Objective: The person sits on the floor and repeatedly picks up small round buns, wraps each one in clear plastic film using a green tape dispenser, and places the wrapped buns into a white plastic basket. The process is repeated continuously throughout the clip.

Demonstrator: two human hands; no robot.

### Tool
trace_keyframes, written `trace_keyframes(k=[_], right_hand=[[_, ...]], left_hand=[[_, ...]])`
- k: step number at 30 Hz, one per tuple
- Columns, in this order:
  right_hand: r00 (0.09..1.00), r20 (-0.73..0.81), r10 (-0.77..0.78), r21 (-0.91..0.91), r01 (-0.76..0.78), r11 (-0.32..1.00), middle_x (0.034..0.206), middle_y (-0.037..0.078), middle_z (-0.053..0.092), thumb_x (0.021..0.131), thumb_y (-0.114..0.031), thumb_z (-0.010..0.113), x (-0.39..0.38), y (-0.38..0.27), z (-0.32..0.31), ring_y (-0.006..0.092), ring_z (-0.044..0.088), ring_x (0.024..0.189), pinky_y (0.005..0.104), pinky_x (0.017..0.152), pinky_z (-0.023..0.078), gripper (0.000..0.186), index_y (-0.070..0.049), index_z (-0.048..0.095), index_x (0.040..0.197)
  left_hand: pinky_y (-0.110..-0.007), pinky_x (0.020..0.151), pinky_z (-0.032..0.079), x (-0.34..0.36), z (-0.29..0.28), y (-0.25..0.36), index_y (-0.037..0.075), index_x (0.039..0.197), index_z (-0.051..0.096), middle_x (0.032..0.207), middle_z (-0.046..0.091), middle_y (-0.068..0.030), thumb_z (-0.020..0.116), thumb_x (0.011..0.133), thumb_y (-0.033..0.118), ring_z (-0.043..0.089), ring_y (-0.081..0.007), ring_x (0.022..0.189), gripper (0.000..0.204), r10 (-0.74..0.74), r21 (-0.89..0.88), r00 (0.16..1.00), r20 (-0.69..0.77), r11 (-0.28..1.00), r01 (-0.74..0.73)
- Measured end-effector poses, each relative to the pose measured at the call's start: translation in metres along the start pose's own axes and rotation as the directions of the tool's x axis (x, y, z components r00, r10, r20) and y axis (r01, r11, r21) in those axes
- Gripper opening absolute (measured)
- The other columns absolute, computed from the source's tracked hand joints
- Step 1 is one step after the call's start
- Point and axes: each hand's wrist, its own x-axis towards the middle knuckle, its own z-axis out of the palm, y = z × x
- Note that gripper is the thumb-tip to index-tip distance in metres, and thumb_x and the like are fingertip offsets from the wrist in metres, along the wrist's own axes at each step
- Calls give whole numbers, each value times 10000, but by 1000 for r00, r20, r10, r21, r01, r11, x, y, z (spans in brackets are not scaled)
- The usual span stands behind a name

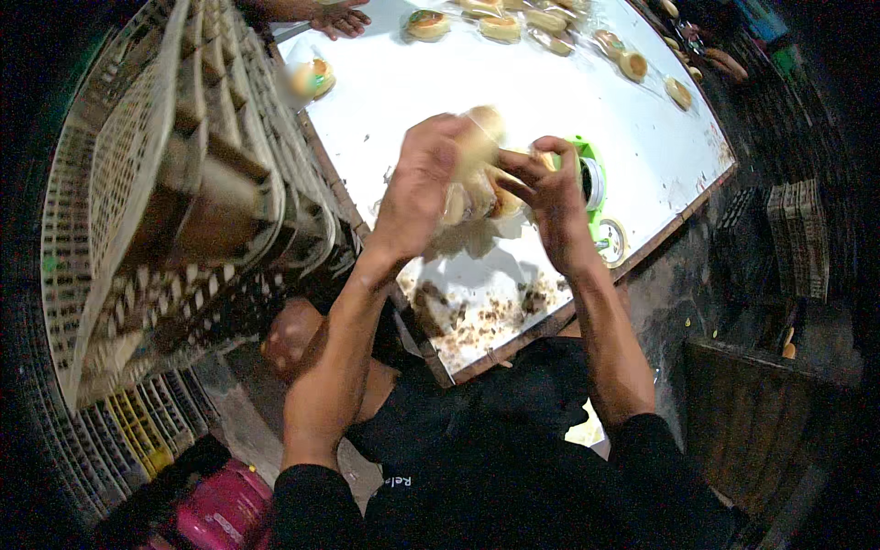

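My left hand is closed around a pale bread roll, smeared by motion, above the near part of the white table. Close by on the right, my right hand has its fingers bent toward that roll. What lies between its fingertips is too blurred to make out. Below and between both hands, more bread rolls rest on the table, partly hidden by my fingers. Just beyond my right hand stands a bright green tape dispenser with a white roll.
Wrapped buns lie along the far side, and one bun sits at the left edge. Another person's hand rests at the far left corner. Stacked plastic crates rise on the left. Brown crumbs cover the near corner.
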Motion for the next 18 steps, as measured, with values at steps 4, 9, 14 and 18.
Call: trace_keyframes(k=[4, 9, 14, 18], right_hand=[[974, -227, 7, -20, -12, 1000, 1282, 222, 500, 969, -194, 624, -36, -32, 42, 266, 564, 1157, 374, 943, 514, 605, -36, 244, 1412], [975, -110, -194, -530, 107, 841, 1156, 151, 587, 1003, -246, 574, -56, -22, 64, 201, 617, 1005, 314, 874, 512, 325, -2, 506, 1207], [939, -194, -284, -452, 172, 876, 1027, 95, 648, 1039, -237, 503, -67, -49, 73, 154, 586, 1023, 308, 882, 490, 236, -24, 606, 1034], [758, -231, -610, -696, 309, 648, 1142, 149, 614, 1038, -215, 482, -95, -68, 99, 217, 577, 1057, 332, 934, 462, 259, 3, 595, 1120]], left_hand=[[-388, 984, 433, -18, 25, 25, -47, 1235, 545, 1280, 543, -206, 491, 1008, 467, 524, -270, 1177, 565, -21, 48, 946, -324, 998, 39], [-323, 883, 473, -48, 7, 18, -16, 1083, 610, 977, 632, -93, 419, 1055, 404, 581, -161, 935, 462, -267, -186, 900, -345, 959, 213], [-410, 838, 473, -73, 26, 57, 55, 906, 681, 933, 646, -125, 734, 843, 285, 595, -309, 889, 244, 306, 379, 893, -331, 909, -171], [-423, 890, 423, -87, 13, 71, 87, 786, 684, 970, 645, -105, 805, 765, 264, 533, -317, 1003, 215, 403, 380, 772, -492, 897, -226]])
